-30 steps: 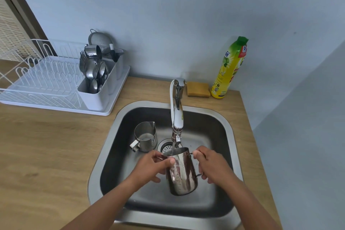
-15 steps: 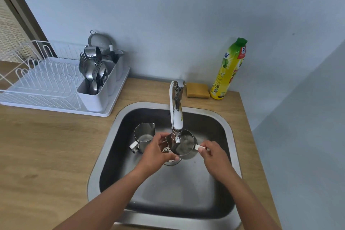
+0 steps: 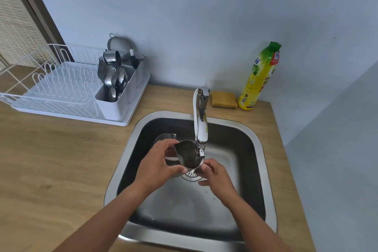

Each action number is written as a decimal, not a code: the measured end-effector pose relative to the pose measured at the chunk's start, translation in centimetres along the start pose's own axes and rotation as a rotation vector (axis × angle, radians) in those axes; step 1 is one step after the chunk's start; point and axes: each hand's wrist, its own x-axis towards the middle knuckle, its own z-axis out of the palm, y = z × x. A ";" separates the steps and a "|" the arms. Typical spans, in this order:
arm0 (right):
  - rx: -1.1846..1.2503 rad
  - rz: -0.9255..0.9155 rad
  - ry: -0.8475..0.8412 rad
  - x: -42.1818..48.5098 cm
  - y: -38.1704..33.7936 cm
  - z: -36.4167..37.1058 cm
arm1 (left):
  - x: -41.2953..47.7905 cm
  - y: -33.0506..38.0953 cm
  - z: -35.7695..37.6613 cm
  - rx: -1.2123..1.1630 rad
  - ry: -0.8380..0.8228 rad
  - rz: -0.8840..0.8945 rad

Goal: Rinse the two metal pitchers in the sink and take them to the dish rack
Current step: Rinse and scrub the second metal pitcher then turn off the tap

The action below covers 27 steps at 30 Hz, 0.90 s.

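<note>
Left hand (image 3: 157,166) grips pitcher (image 3: 187,155), tilted under tap (image 3: 201,129) in sink (image 3: 243,145). Right hand (image 3: 216,176) pinches its 4 o'clock side. Second pitcher (image 3: 163,138) stands at 10 o'clock, just behind. Rack (image 3: 57,86) sits far 10 o'clock on worktop (image 3: 51,159).

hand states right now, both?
Left hand: grips the pitcher round its body.
Right hand: fingers curled on the same pitcher's near side, apparently at its hidden handle.

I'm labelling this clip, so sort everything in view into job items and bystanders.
Job: held pitcher, in left hand and right hand, under the tap; second pitcher in the sink; dish rack.
Lying about: sponge; soap bottle; cutlery in the rack's caddy.
</note>
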 end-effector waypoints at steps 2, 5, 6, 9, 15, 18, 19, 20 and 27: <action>-0.036 0.028 -0.024 -0.2 -0.1 0.3 | -0.2 -0.5 0.0 0.006 -0.011 -0.043; -0.078 0.078 -0.034 -0.7 -0.4 0.2 | -0.5 -1.2 0.2 -0.074 -0.067 -0.170; -0.106 0.093 -0.027 -0.9 -0.5 0.0 | -0.5 -1.6 0.5 -0.110 -0.091 -0.217; -0.321 0.074 0.072 -1.4 -0.7 -1.2 | -0.8 -2.1 1.6 -0.217 -0.161 -0.332; -0.357 -0.084 0.267 -1.1 -0.8 -2.3 | -1.1 -1.5 3.8 -0.324 -0.212 -0.354; -0.205 -0.048 0.195 -1.0 -0.8 -2.0 | -0.8 -1.7 3.4 -0.276 -0.135 -0.304; -0.165 -0.026 0.150 -1.0 -0.9 -2.2 | -0.7 -1.7 3.1 -0.260 -0.129 -0.294; -0.144 -0.002 0.112 -0.9 -0.9 -2.6 | -0.6 -1.7 2.9 -0.247 -0.136 -0.289; -0.155 0.049 0.167 0.0 -0.2 -3.0 | -0.6 -1.4 3.6 -0.224 -0.158 -0.309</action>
